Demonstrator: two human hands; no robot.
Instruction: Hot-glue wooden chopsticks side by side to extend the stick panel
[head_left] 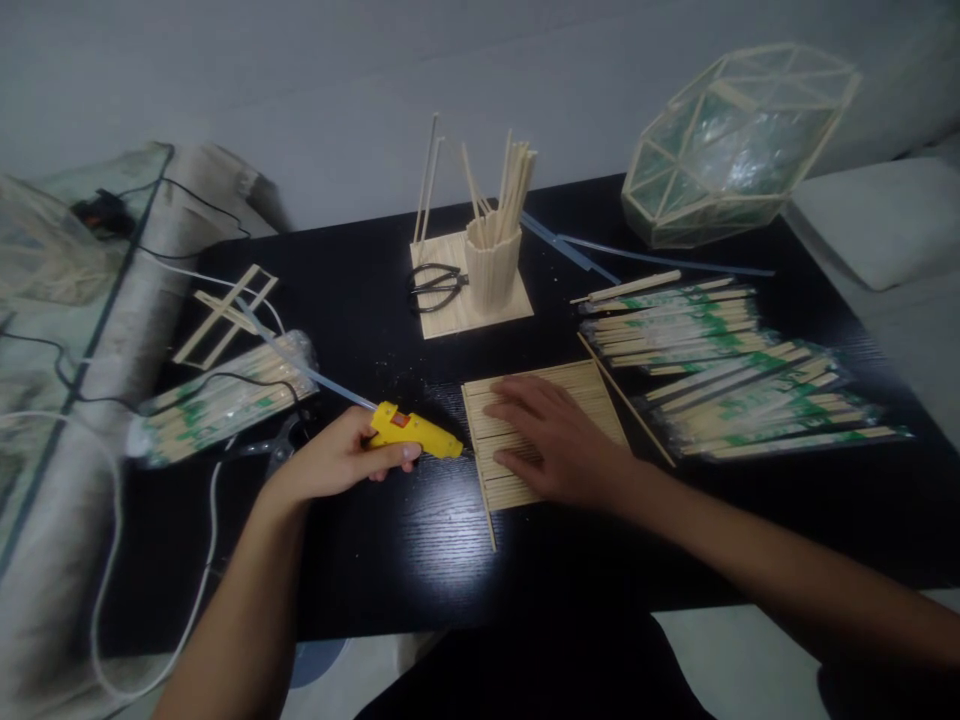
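My left hand (341, 458) is wrapped around a yellow glue gun (424, 436), with a translucent glue stick (315, 375) running out of its back end. The nozzle points right, close to the left edge of a flat panel of wooden sticks (495, 395) lying on the table. My right hand (551, 435) rests palm down on that panel, fingers spread and stretched out, with nothing held. A single stick (491, 525) along the panel's left edge juts out toward me.
Behind the panel, a stick-built cup (493, 265) of loose sticks stands on a square base (480, 325) beside black-handled scissors (437, 285). Wrapped chopstick packs (757, 400) lie right, another pack (225, 400) left. A geometric frame (667, 190) stands at back right; a white cable (112, 560) loops left.
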